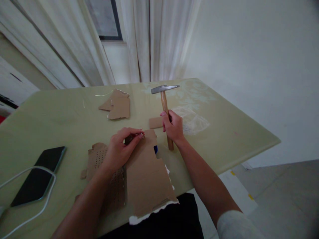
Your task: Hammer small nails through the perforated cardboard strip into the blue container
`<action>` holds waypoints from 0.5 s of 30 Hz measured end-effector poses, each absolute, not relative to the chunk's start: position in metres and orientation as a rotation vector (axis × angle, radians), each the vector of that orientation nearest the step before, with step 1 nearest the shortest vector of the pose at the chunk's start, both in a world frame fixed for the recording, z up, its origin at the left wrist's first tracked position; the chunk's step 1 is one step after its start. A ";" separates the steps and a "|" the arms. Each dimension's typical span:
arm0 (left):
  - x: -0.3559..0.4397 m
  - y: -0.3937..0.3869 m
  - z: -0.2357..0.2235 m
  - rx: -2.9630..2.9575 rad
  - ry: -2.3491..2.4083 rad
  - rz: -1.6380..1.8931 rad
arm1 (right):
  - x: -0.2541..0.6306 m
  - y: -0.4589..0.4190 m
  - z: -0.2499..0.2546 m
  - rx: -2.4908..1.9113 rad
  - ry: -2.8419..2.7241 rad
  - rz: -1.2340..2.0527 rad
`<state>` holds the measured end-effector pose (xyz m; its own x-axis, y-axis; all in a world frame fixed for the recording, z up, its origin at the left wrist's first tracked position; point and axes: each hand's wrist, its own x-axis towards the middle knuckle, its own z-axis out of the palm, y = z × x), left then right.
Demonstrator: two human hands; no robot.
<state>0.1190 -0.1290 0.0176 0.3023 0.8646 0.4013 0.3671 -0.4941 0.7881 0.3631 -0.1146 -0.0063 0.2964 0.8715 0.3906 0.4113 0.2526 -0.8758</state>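
My right hand [173, 124] is wrapped around the wooden handle of a hammer [164, 101], whose metal head points up above the table. With thumb and fingertips pinched together, my left hand [122, 144] is closed over the far end of a torn piece of cardboard [148, 179]. Something tiny and shiny shows at those fingertips, too small to name. The cardboard reaches past the near table edge and has ragged white borders. Partly under my left forearm lies another cardboard piece [98, 157] with rows of small holes. A bit of blue shows beside the cardboard's right edge.
Cardboard scraps [121, 106] lie toward the back, and a small cardboard piece [155, 122] is near the hammer. Right of it is a crumpled clear plastic sheet [193, 121]. A dark tablet [40, 176] with a white cable [46, 205] across it occupies the left side.
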 end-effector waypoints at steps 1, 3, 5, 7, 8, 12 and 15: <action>0.119 -0.129 0.018 2.003 1.091 1.137 | 0.363 -0.115 -0.006 -1.356 -1.313 0.479; 0.119 -0.129 0.018 2.002 1.092 1.134 | 0.363 -0.115 -0.006 -1.355 -1.318 0.472; 0.119 -0.129 0.018 2.006 1.088 1.127 | 0.363 -0.115 -0.006 -1.350 -1.321 0.471; 0.119 -0.129 0.018 2.013 1.083 1.126 | 0.363 -0.115 -0.005 -1.344 -1.318 0.473; 0.118 -0.129 0.017 2.018 1.079 1.129 | 0.363 -0.115 -0.005 -1.342 -1.317 0.474; 0.117 -0.129 0.015 2.046 1.063 1.138 | 0.362 -0.116 -0.005 -1.359 -1.315 0.468; 0.116 -0.129 0.014 2.050 1.061 1.142 | 0.362 -0.116 -0.005 -1.363 -1.315 0.478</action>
<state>0.1165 -0.1286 0.0143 0.3246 0.8425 0.4298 0.3672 -0.5310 0.7636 0.3621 -0.1162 -0.0050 0.2959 0.8719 0.3902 0.4180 0.2491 -0.8736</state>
